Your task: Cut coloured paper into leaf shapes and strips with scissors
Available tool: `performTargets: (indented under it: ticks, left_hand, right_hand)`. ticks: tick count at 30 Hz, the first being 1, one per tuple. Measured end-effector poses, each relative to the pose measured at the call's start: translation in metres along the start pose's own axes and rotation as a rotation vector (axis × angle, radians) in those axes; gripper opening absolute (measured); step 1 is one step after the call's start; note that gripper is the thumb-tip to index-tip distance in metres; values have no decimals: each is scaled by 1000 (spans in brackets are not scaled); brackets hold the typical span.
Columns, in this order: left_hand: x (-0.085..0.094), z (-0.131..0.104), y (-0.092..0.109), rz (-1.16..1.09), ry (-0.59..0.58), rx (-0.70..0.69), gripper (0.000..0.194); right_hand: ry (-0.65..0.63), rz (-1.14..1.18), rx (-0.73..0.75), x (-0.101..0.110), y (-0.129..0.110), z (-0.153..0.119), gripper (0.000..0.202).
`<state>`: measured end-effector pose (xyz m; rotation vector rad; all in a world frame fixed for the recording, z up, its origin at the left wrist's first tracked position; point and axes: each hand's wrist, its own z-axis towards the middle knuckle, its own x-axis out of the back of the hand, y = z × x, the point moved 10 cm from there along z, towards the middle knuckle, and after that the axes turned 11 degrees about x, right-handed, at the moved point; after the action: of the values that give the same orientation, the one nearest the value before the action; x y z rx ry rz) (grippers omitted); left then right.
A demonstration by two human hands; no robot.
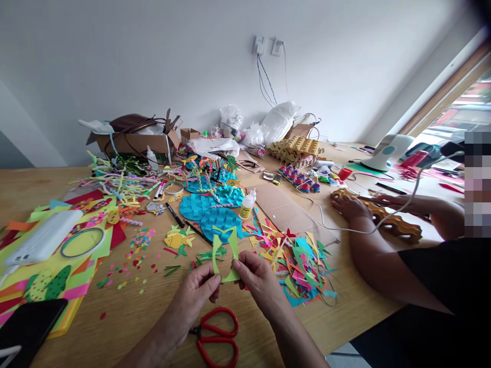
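A light green paper cutout [235, 242] with a large gap in its middle is held up between my two hands, over the wooden table. My left hand [199, 283] pinches its lower left strip between thumb and fingers. At its lower right edge, my right hand [258, 276] grips it the same way. Red-handled scissors [218, 332] lie on the table just below my hands, their blades partly hidden by my left wrist. Beyond the cutout are yellow paper fish [178, 238] and blue woven paper discs [222, 225]. A glue bottle [248, 204] stands upright beside the discs.
A heap of paper scraps [307, 266] lies to the right. Coloured sheets carry a power bank [46, 237] at left, near a black phone [32, 327]. A co-worker's hands [351, 207] rest at an egg carton strip [395, 222]. A white cable [345, 229] crosses the table.
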<state>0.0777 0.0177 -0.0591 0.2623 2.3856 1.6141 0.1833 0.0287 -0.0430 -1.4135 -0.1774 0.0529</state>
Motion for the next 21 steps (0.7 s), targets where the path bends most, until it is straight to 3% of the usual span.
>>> performTargets:
  ticks: [14, 21]
  left_hand:
    - [15, -12, 7, 29, 64, 5, 18]
    - [10, -6, -3, 47, -30, -4, 23]
  right_hand:
    - [-18, -15, 31, -14, -2, -1, 27]
    - [28, -59, 85, -12, -4, -3, 28]
